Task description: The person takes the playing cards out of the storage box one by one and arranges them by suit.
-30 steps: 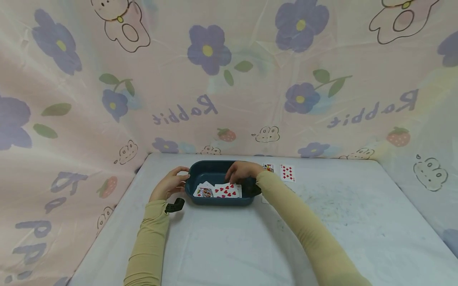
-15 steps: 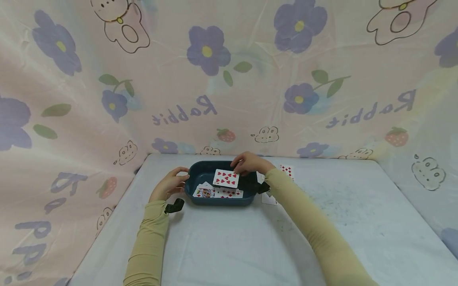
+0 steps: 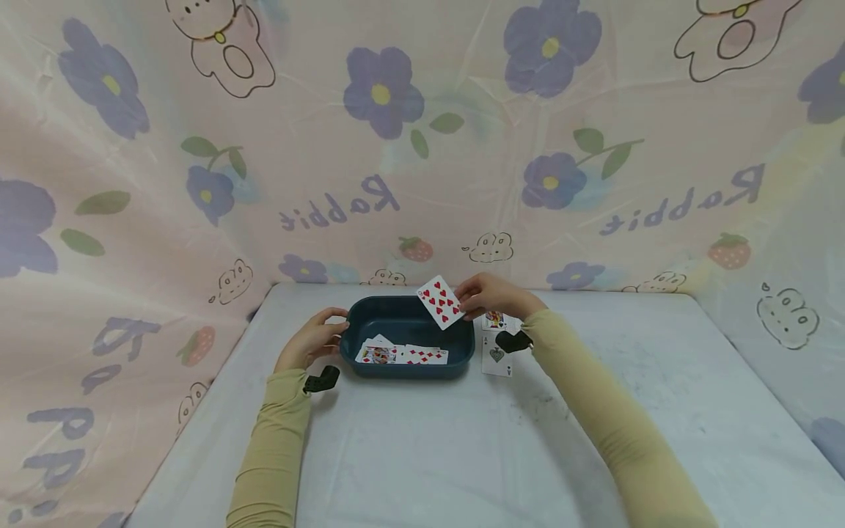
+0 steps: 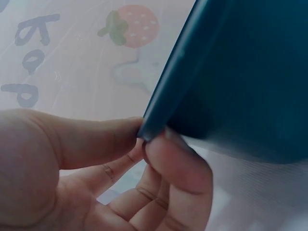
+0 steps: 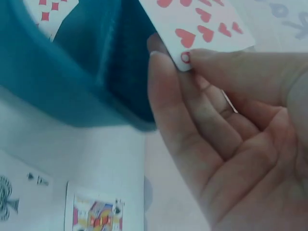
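My right hand (image 3: pixel 495 295) pinches a playing card with red hearts (image 3: pixel 440 301) by one corner, between thumb and fingers. The card is face up and tilted, over the right back part of a dark blue-green plastic basin (image 3: pixel 409 372). In the right wrist view the thumb lies on the face of the hearts card (image 5: pixel 197 24). My left hand (image 3: pixel 310 342) grips the basin's left rim; the left wrist view has thumb and forefinger pinching the rim (image 4: pixel 168 91). Inside the basin lie a face card (image 3: pixel 378 355), a diamonds card (image 3: pixel 422 356) and other overlapping cards.
Right of the basin, an ace of spades (image 3: pixel 496 357) lies face up on the white-covered table (image 3: pixel 422 447). Behind it is a face card (image 3: pixel 494 320), partly covered by my right wrist. A patterned curtain (image 3: pixel 422 183) rises along the table's back edge.
My right hand has lifted the hearts card out of the pile in the basin and carried it up and to the right, turning it. My left hand stays on the rim.
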The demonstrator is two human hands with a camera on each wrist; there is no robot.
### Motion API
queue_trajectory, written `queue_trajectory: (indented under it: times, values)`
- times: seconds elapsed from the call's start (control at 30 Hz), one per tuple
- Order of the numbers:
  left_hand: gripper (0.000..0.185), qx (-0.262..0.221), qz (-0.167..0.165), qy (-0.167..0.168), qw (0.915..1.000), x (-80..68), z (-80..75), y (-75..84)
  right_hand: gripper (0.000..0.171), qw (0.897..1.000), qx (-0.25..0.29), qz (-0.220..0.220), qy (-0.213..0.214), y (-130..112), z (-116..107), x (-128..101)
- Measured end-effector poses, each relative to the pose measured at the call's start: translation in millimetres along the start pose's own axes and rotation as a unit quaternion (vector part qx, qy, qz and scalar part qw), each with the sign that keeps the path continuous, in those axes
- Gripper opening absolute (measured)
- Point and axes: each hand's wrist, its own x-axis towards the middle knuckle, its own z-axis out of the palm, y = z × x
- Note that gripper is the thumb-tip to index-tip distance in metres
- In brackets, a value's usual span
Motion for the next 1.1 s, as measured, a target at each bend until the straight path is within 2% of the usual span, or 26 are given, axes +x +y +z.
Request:
queue_trajectory:
  times: [0.23,0.53,0.8,1.1]
  values:
    - [0.034,0.001,0.002,0.003,1.0,-3.4,0.2,0.9,0.019,0.999,-0.015,0.009,0.039,24.0,-18.8,-20.3]
    - [0.034,0.021,0.024,0.01,0.9994,-7.5,-2.1,1.0,0.019,0.996,0.034,-0.003,0.08,57.6,-34.8,-43.6]
    - [0.04,0.017,0.043,-0.001,0.9989,-11.8,-2.4,-4.6,0.03,0.991,0.061,0.007,0.119,86.0,-52.6,-69.4]
    - [0.037,0.014,0.04,0.005,0.9991,-13.7,-3.4,-5.2,0.041,0.983,0.076,0.029,0.165,119.2,-72.1,-107.5]
